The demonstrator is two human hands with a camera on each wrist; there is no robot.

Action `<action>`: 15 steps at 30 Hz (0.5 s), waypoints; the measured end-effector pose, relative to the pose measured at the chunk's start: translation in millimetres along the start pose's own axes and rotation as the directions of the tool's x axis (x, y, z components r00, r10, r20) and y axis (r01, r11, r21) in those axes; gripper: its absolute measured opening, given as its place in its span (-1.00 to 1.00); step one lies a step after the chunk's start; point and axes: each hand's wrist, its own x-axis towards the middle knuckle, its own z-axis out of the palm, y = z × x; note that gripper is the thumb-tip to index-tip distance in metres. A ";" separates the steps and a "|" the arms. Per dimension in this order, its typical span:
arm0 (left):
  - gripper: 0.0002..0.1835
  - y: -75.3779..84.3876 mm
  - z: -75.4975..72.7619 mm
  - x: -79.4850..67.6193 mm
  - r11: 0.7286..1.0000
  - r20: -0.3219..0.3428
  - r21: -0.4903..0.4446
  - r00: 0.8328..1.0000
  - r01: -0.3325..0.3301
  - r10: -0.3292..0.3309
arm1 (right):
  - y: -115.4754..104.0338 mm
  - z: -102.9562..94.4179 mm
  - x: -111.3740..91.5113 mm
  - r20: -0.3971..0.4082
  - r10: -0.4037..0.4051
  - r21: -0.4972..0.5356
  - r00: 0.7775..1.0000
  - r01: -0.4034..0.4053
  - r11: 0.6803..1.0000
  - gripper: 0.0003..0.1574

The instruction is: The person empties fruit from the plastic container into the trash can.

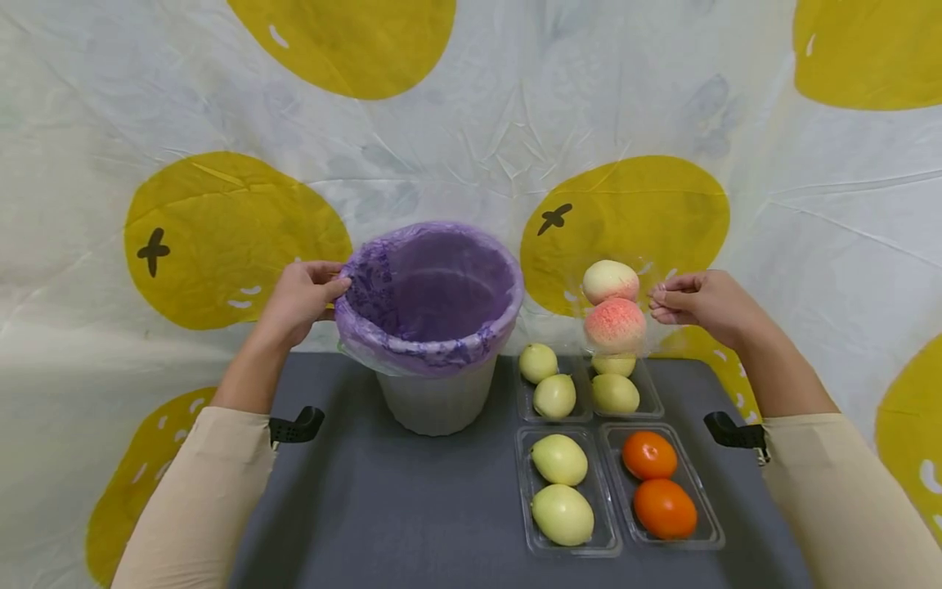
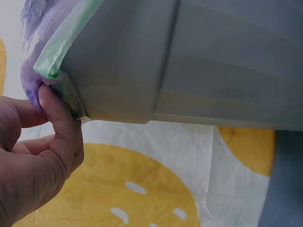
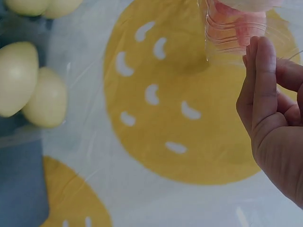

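A grey bin (image 1: 437, 399) lined with a purple plastic bag (image 1: 427, 348) stands toward the back of the table. My left hand (image 1: 300, 301) pinches the lined rim at its left side, thumb and fingers on either side of the edge. In the left wrist view the fingers (image 2: 59, 113) bend around the bag's folded edge. Over on the right, my right hand (image 1: 702, 304) pinches the edge of a clear plastic tray (image 3: 232, 33). Two peaches (image 1: 615, 324), pink and cream, sit in this raised tray. It hangs above the back trays.
Two clear trays of pale yellow-green fruit (image 1: 554, 397) (image 1: 615, 394) stand behind another such tray (image 1: 562, 495). A tray with two orange-red fruits (image 1: 664, 507) is at front right. Behind the dark grey table (image 1: 383, 507) hangs a white cloth with yellow shapes.
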 end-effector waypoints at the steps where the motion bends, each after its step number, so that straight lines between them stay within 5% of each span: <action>1: -0.41 0.1 0.3 -0.1 1.000 0.000 0.001 1.000 0.000 0.000 | -4.7 0.9 1.4 -0.007 0.001 -0.001 1.000 -0.001 1.000 -0.38; 15: -0.41 4.0 1.7 -4.2 1.000 -0.006 0.016 1.000 -0.008 0.008 | -69.8 10.4 17.4 -0.008 -0.014 0.036 1.000 0.014 0.999 -0.50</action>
